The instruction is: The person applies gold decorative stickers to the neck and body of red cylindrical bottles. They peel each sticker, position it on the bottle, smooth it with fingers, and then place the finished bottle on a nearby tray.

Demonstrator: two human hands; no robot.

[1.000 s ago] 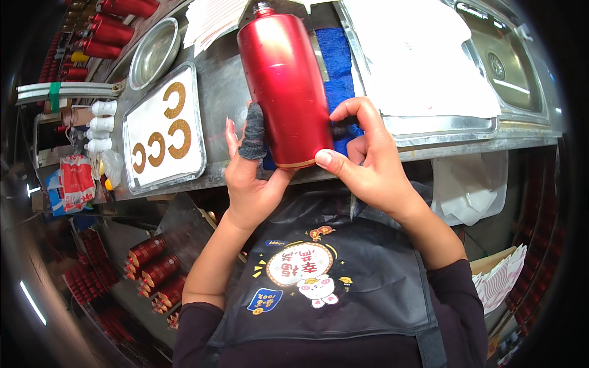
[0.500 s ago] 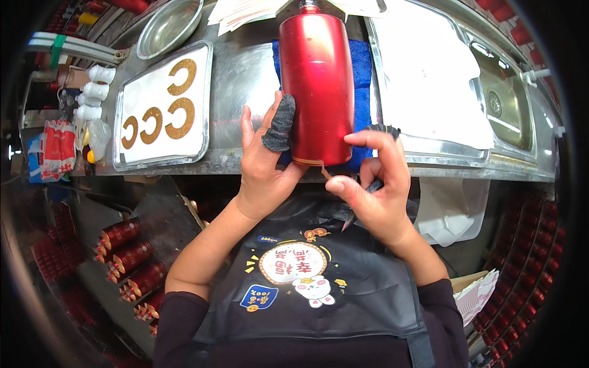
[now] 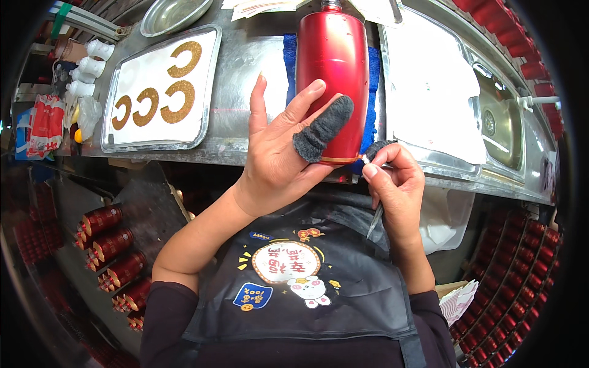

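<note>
A glossy red bottle (image 3: 328,61) lies on a blue cloth (image 3: 374,80), its neck away from me and a thin gold band (image 3: 336,160) round its base. My left hand (image 3: 276,147) rests against the bottle's lower left with fingers spread. Its index finger, in a dark grey fabric finger cover (image 3: 324,129), stretches across the bottle. At the base's right corner, my right hand (image 3: 396,184) is closed in a pinch; what is between its fingertips is too small to make out. A slim pointed metal tool (image 3: 375,222) sticks out below that hand, partly hidden by it.
Left is a tray (image 3: 211,73) with several gold C-shaped pieces (image 3: 178,103) on white; a metal bowl (image 3: 172,17) stands behind. To the right are a white-covered tray (image 3: 429,92) and a sink (image 3: 500,116). Many red bottles (image 3: 104,221) fill low racks either side.
My left hand has moved right, bringing its covered index finger over the bottle's front. My right hand has shifted right along the base to its corner, its fingers drawn closer together.
</note>
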